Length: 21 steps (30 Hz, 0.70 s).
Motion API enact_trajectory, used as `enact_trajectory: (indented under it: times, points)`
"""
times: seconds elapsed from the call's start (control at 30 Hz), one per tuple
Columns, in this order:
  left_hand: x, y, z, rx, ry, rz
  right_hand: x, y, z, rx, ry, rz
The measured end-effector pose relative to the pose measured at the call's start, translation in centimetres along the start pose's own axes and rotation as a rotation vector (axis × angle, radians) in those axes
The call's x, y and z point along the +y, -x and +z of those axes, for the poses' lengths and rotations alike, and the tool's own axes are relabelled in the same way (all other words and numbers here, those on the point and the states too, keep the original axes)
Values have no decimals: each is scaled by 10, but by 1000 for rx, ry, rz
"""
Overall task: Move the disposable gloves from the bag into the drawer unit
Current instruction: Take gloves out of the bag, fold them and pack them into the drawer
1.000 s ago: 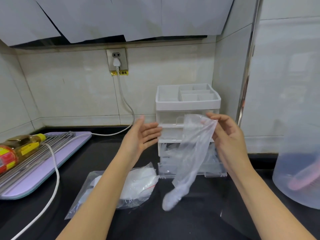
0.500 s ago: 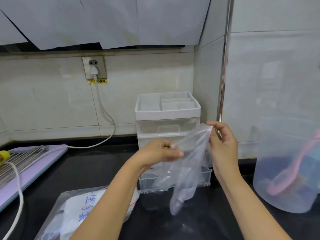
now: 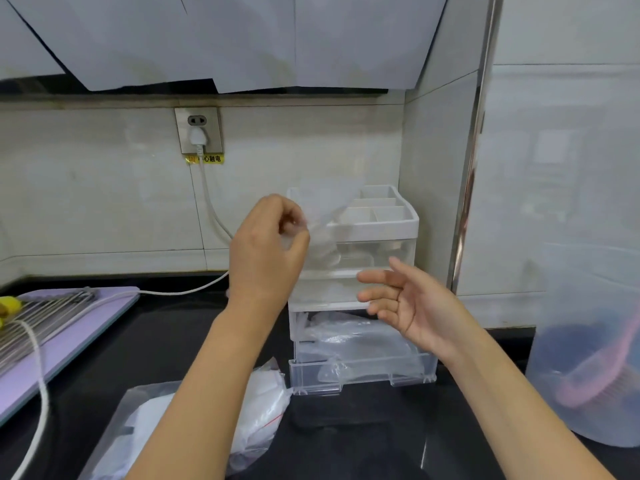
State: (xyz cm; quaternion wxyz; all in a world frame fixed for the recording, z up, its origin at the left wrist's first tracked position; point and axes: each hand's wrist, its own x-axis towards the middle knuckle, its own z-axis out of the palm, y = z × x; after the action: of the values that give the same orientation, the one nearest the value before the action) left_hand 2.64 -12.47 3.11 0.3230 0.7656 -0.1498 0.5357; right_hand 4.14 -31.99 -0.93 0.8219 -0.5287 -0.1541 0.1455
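My left grip (image 3: pixel 266 251) pinches a limp glove (image 3: pixel 323 237) before the unit (image 3: pixel 381 226) top, right grip (image 3: pixel 412 303) spread empty at its middle; flimsy film may slip or drift past the unit's open bottom drawer (image 3: pixel 360 375).

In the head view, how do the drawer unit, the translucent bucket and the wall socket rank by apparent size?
Drawer unit and translucent bucket: alike, unranked; the bucket is nearer and cropped by the frame.
Wall socket: smallest.
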Motion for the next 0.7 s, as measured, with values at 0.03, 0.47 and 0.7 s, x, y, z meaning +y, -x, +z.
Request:
enact_trajectory:
  times: [0.03, 0.47, 0.7]
  points:
    - [-1, 1, 4, -28, -19, 62, -2, -3, -1, -23, -15, 73]
    - [-30, 61, 73, -835, -254, 119, -5, -44, -42, 327, 774, 249]
    - [-34, 66, 74, -1033, -124, -165, 6, -51, -39, 504, 1440, 203]
